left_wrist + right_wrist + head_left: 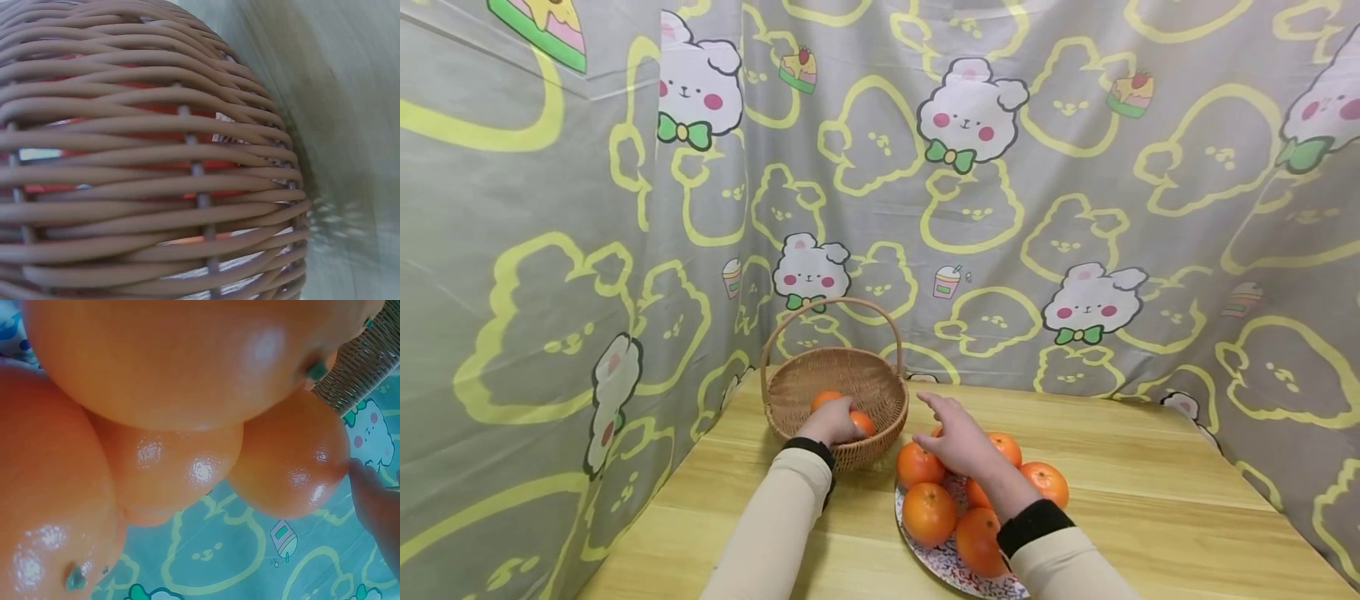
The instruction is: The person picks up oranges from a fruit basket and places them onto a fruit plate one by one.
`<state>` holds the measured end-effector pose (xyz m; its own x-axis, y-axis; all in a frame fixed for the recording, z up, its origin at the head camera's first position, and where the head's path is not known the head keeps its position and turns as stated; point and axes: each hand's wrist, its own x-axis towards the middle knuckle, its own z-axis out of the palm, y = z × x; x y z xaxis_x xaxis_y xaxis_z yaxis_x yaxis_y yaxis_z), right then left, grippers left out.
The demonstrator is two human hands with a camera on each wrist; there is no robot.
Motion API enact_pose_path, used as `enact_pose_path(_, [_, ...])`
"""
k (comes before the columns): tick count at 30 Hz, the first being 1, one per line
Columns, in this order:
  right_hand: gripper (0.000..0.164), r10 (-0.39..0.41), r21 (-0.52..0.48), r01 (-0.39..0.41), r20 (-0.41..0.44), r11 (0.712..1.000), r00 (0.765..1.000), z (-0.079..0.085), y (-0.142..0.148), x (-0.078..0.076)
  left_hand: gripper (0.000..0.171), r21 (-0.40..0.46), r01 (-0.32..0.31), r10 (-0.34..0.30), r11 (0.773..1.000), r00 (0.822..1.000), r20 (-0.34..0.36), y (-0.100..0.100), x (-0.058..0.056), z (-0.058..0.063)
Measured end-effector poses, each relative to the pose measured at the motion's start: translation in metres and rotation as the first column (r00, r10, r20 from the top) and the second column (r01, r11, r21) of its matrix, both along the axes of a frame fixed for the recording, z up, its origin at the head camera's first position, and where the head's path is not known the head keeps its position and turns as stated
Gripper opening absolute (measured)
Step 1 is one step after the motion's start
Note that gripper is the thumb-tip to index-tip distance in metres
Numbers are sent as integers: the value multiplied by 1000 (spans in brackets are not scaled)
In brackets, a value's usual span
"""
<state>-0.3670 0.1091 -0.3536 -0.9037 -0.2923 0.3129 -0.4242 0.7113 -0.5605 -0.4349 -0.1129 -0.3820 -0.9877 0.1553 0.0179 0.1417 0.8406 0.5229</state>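
My left hand [832,422] reaches over the front rim into a wicker basket [808,377], its fingers around an orange [862,423]. Another orange [826,399] lies just behind it in the basket. In the left wrist view the basket's woven wall [144,162] hides the hand, and orange-red patches show through the gaps. My right hand [961,437] hovers over the patterned plate [936,563] of oranges, fingers and thumb spread apart. The right wrist view has a fingertip [362,478] right at the side of one orange [294,456].
Several oranges [929,514] fill the plate at the front of the wooden table [1135,483]. The basket's tall arched handle [835,302] rises above its rim. A grey curtain [880,208] with cartoon prints stands behind the table and along its left side.
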Motion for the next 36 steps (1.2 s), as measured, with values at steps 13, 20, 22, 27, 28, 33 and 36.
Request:
enact_pose_path(13, [64,1,-7,-1,12,1000,1000,3,-3,5,46,121,-39,47,992,997,-62,-3,5,10])
enact_pose_path(20, [65,11,3,-11,11,1000,1000,3,-7,7,38,191,-44,61,981,995,-82,-5,6,10])
enact_pose_path(22, [65,15,1,-15,10,1000,1000,3,-8,8,38,206,-44,63,978,995,-83,-4,7,11])
enact_pose_path(27, [65,33,-7,-33,-4,999,999,3,-11,7,39,234,-42,68,971,992,-102,-3,10,16])
enact_pose_path(28, [65,36,-8,-36,-7,999,999,3,-12,7,38,233,-43,71,972,991,-111,-3,11,17])
enact_pose_path(33, [65,44,-5,-44,3,999,999,4,-16,9,40,247,-44,84,968,985,-151,-1,18,24])
enact_pose_path(36, [67,47,5,-47,-8,999,999,4,-18,8,43,272,-36,83,962,983,-161,2,24,31])
